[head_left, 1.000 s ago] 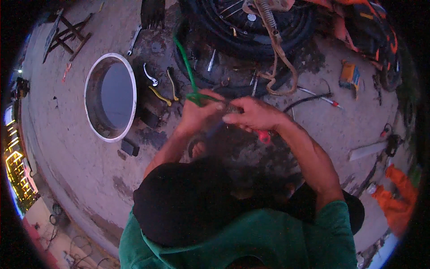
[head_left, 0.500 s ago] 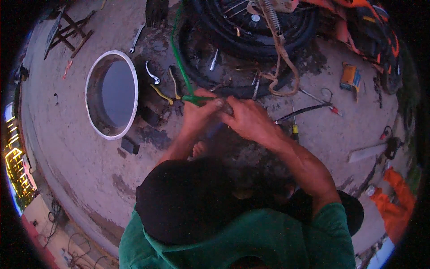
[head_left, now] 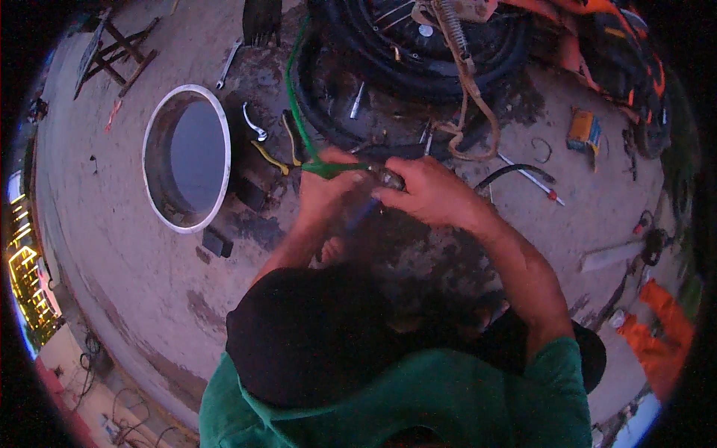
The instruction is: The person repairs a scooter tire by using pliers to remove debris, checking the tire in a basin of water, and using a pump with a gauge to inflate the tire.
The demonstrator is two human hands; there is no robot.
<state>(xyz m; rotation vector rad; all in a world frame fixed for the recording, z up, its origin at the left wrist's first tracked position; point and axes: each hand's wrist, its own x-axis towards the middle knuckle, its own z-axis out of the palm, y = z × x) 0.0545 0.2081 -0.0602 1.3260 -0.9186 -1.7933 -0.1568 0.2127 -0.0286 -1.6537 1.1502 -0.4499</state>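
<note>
Close together in front of me, both hands work at the end of a green hose [head_left: 295,97] that comes down from the top of the view. My left hand [head_left: 326,196] is closed on the hose end, its thumb toward the right. My right hand [head_left: 433,190] pinches a small dark metal fitting [head_left: 390,178] beside that end; the exact kind is too blurred to tell. Just beyond the hands lies a black tyre [head_left: 317,112] with a bare metal piece [head_left: 357,101] inside its ring. A curved black tube [head_left: 515,170] shows right of my right hand.
A water-filled round basin [head_left: 149,164] stands at left. Nearby lie a wrench [head_left: 228,66], a silver lever [head_left: 254,122] and yellow-handled pliers [head_left: 270,158]. A motorcycle wheel [head_left: 418,56] with a spring and bent pipe [head_left: 489,123] is ahead. At right are a small box [head_left: 584,133] and orange cloth [head_left: 657,336].
My right hand has shifted slightly right, away from my left, and the dark fitting shows more. The black tube has moved, and the yellow-handled screwdriver is now hidden by my right forearm.
</note>
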